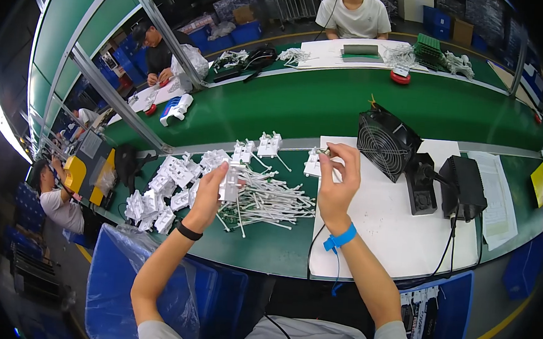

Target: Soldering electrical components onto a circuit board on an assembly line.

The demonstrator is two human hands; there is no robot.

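Observation:
My left hand [205, 197] is closed round a white plastic housing [229, 187], held upright over the heap of parts, with a white cable hanging below it. My right hand [340, 184], wearing a blue wrist strap, pinches thumb and forefinger at the edge of another white plastic housing [313, 163]. Whether this one rests on the bench or is lifted, I cannot tell. Between my hands lies a bundle of short white cables [266, 200]. Left of them sits a pile of white housings [156, 196]. One more housing [270, 144] stands by the bench's far edge.
A black fan [386, 143] and a black power box [462, 189] stand on the white board [392, 241] at right. Beyond runs a green conveyor belt [326, 101] with a red round object [401, 76]. A plastic-lined blue bin [131, 285] is at lower left. Co-workers sit across the belt.

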